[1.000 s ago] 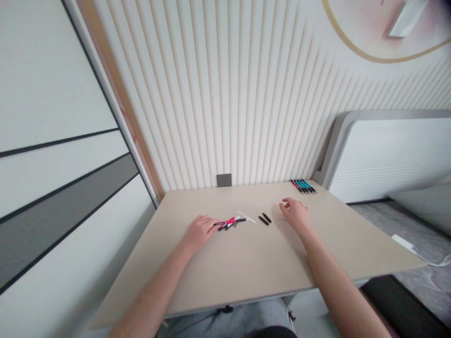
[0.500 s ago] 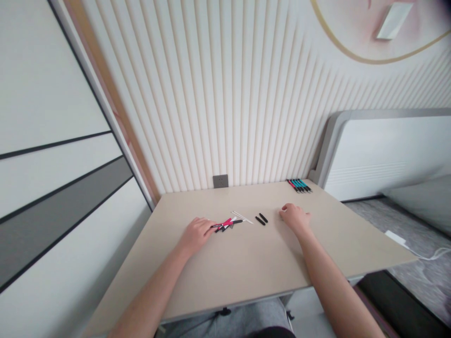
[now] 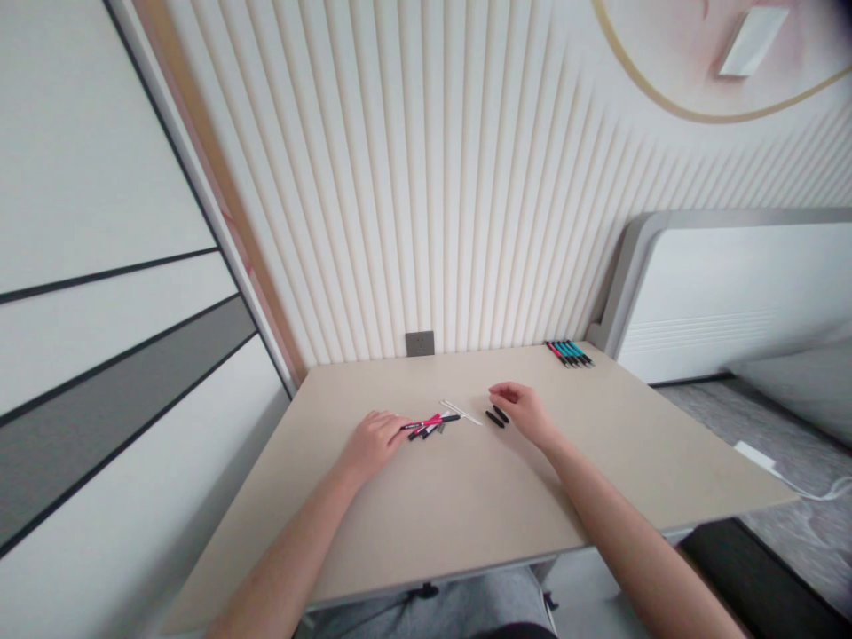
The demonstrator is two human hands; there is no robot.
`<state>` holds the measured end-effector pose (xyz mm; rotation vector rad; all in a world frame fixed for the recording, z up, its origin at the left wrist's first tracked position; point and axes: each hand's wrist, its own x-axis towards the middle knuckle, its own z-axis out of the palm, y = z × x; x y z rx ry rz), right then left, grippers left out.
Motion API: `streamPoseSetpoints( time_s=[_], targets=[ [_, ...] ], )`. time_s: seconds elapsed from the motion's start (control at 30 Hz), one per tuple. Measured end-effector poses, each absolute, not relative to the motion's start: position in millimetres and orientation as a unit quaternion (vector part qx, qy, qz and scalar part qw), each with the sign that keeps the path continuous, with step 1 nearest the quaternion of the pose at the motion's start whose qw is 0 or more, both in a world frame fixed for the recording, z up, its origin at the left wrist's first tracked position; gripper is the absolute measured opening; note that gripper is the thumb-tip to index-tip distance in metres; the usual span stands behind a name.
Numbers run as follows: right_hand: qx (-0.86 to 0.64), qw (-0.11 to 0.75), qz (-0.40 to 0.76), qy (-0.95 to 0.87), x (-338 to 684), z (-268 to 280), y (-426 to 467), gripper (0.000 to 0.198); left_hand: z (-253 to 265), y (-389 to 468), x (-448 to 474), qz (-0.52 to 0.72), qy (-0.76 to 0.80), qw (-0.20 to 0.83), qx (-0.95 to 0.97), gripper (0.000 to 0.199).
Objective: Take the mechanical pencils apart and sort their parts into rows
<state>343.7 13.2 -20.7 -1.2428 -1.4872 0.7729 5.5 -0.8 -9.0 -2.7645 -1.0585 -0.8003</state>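
My left hand [image 3: 376, 444] is closed on one end of a pink and black pen [image 3: 436, 422], which points to the right. Under and beside that pen lie several pink, black and white pen parts [image 3: 426, 431]. Thin white refills [image 3: 461, 412] rest just behind and to the right of them. Two short black pen parts [image 3: 494, 419] lie side by side near the table's middle. Right over their right side hovers my right hand [image 3: 523, 410], fingers loosely curved and apart, with nothing visible in them.
A row of several pens [image 3: 569, 354], one red and the others teal, lies at the back right of the beige table [image 3: 413, 515]. A dark wall socket [image 3: 420, 343] sits behind the table. To the right stand a white headboard and a bed.
My right hand has moved left, from the right part of the table to the two black pen parts. My left hand keeps hold of the pen in the same spot.
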Motion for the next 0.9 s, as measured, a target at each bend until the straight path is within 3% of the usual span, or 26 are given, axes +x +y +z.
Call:
streamPoseSetpoints(
  time_s=[0.13,0.9],
  targets=[
    [-0.465,0.479,0.395,-0.631,316.7,-22.4,4.7,0.036,-8.7,-1.3,5.5,-0.267,-0.350,0.045,-0.897,0.019],
    [-0.444,0.472,0.457,-0.609,297.4,-19.9,-6.5,0.040,-8.6,-3.1,6.1,-0.265,-0.346,0.036,-0.899,0.021]
  ],
)
